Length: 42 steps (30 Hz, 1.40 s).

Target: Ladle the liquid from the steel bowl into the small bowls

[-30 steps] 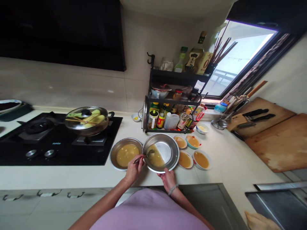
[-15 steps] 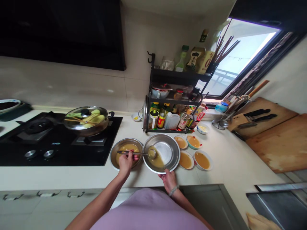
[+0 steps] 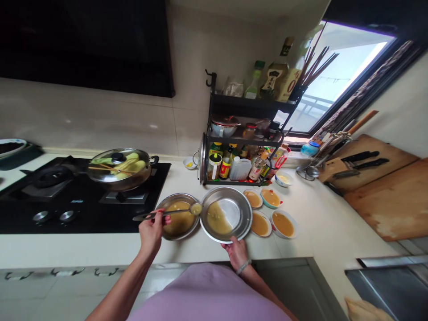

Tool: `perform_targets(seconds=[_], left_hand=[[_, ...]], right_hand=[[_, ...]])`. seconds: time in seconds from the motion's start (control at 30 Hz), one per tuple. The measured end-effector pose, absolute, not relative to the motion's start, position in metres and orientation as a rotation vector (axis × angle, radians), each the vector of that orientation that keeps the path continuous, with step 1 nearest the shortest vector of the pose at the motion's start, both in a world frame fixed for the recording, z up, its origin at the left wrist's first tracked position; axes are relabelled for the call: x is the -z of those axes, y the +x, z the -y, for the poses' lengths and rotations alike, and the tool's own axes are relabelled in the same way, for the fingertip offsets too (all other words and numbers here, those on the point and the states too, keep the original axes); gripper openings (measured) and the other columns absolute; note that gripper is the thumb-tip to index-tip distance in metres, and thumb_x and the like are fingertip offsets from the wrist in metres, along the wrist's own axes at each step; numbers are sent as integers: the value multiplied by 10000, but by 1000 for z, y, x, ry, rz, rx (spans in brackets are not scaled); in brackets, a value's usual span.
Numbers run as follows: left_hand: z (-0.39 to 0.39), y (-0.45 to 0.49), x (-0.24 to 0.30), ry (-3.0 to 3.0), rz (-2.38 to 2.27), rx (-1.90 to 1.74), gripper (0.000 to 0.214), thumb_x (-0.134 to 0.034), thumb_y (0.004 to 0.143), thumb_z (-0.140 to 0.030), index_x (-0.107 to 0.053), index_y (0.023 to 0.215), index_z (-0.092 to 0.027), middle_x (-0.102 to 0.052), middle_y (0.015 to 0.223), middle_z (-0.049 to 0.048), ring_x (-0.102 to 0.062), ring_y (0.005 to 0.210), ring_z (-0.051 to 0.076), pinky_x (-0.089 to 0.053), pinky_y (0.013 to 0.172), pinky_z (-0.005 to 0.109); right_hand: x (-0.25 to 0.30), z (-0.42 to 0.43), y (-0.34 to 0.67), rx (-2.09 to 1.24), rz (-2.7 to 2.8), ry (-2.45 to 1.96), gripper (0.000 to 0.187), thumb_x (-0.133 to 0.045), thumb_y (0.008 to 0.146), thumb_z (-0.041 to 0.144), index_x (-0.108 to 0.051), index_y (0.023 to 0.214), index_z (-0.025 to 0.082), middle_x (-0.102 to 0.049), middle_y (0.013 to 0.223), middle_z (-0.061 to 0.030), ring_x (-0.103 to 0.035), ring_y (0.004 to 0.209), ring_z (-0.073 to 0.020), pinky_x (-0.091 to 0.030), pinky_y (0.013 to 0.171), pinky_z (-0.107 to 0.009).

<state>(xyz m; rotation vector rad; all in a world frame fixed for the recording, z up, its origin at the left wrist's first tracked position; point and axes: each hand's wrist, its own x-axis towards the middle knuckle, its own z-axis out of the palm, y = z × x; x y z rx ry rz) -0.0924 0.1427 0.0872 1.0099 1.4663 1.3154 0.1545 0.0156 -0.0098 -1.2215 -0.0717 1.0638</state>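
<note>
My left hand (image 3: 152,229) is closed round the dark handle of a ladle (image 3: 195,209). The ladle's bowl, with yellowish liquid in it, hangs over the right rim of the left metal basin (image 3: 158,232), which holds brownish-yellow liquid. Beside it a second metal basin (image 3: 239,207) is tilted, its liquid pooled to the left and part of its shiny bottom bare. On that basin's front rim my right hand (image 3: 236,251) grips with the fingers underneath. Several small bowls of brown liquid, one of them a white bowl (image 3: 294,232), stand to the right.
A pot (image 3: 133,182) with a glass lid sits on the black hob (image 3: 100,218) at left. Behind the basins stands a black rack (image 3: 240,139) with bottles and jars. Knives in a block (image 3: 331,169) and wooden cutting boards (image 3: 384,200) are at right.
My left hand has drawn the ladle leftward, out of the right basin to over the left basin's edge. My right hand still holds the tilted basin in nearly the same place.
</note>
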Motion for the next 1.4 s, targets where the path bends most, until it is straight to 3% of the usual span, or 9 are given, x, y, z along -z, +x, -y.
perform_targets(seconds=[0.23,0.33,0.5,0.77,0.97,1.2,1.4], left_hand=[[-131,-119,-72,1667,-1660,-1325,316,-480,839,-380,-683,778,-145,-743,710,95,-711,604,223,-555,571,287],[-124,-121,-64,1979,-1532,-1373,259,-484,874,-329,-674,902,-156,-729,701,55,-693,573,172,-529,541,242],[-117,-116,-63,2265,-1234,-1440,169,-513,893,-228,-628,1009,-183,-695,743,19,-679,649,126,-543,673,236],[-110,-67,-73,1984,-1130,-1436,197,-458,923,-235,-618,1019,-172,-673,732,18,-660,613,127,-547,605,240],[-112,-23,-62,2094,-991,-1273,243,-449,909,-278,-663,952,-170,-707,778,62,-678,692,156,-547,680,272],[-127,-16,-48,1547,-1318,-1070,372,-459,857,-404,-703,893,-125,-728,655,109,-718,616,244,-565,631,334],[-140,-23,-40,1209,-1387,-1060,371,-498,835,-406,-702,877,-99,-725,613,110,-720,590,260,-576,607,352]], right_hand=[[10,-17,154,-1054,72,-1231,227,-742,553,297,-579,678,199,-686,687,-13,-622,596,-174,-521,534,-295],[10,-17,153,-1059,84,-1235,213,-731,562,301,-582,679,203,-681,683,-10,-621,603,-172,-524,546,-294],[11,-16,154,-1074,105,-1255,186,-722,579,311,-581,652,214,-667,664,-11,-617,602,-172,-534,572,-302],[10,-16,152,-1052,87,-1244,192,-723,561,290,-592,667,198,-695,682,-12,-631,602,-168,-534,556,-287],[10,-17,150,-1037,89,-1249,196,-727,558,295,-601,667,190,-688,671,-15,-631,601,-167,-529,544,-279],[7,-16,150,-1030,98,-1251,231,-732,562,304,-573,698,207,-679,687,-7,-621,604,-164,-522,535,-276],[5,-15,151,-1033,107,-1243,250,-750,557,309,-564,688,204,-682,683,-10,-617,595,-160,-525,545,-280]])
